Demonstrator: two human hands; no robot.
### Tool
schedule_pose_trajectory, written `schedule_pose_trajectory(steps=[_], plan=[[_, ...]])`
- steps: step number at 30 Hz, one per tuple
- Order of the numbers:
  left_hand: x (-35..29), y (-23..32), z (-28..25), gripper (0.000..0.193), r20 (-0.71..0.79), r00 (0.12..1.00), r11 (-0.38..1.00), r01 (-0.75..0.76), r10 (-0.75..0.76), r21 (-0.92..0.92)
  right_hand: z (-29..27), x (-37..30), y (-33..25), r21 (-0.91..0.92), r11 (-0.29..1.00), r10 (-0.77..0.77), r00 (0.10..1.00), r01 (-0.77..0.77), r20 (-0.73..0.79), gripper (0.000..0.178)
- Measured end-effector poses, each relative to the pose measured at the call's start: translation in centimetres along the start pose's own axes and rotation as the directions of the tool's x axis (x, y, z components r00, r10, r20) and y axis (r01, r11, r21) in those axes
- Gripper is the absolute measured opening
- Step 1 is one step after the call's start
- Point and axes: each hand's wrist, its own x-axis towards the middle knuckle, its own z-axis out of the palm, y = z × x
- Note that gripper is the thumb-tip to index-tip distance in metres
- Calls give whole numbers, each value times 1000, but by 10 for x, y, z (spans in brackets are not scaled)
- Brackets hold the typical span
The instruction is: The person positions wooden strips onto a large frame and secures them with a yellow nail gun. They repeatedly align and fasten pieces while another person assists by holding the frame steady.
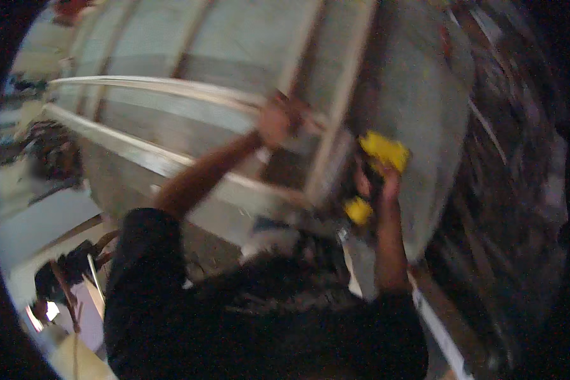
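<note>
My left hand [277, 120] is at the end of a long pale wooden strip [190, 92], with its fingers closed on it; motion blur hides the fingertips. That strip runs across a large wooden frame with upright slats [345, 88] and grey-green panels [247, 38]. My right hand [391, 182] grips a yellow-and-black power tool [386, 149], whose exact kind is too blurred to tell. The tool is beside the frame's right-hand slat, over the panel. A second long wooden rail [126, 147] lies nearer to me, below my left forearm.
At the lower left another person in dark clothes [69, 272] stands by pale boards. Dark, cluttered lengths of material [513, 158] fill the right side. A light-edged board [440, 335] slants along the lower right.
</note>
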Motion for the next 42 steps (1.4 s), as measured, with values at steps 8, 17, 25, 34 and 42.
schedule_pose_trajectory(steps=[8,17,25,34,42], plan=[[-10,39,-23,29,-157,982,983,-82,108,164,17,-33,-2,5,997,78,955,-83,286,51],[-17,34,-13,31,-129,989,987,-56,76,153,3,-27,-3,-37,993,120,913,-115,390,52],[-23,51,-20,27,-138,989,991,-25,43,129,9,-39,1,-81,994,96,951,-75,292,52],[-32,38,2,27,-16,997,997,69,-70,-22,-16,-27,10,40,981,166,927,-190,337,53],[-24,68,18,39,-132,983,992,-120,125,46,-83,-34,11,125,969,149,912,-211,383,59]])
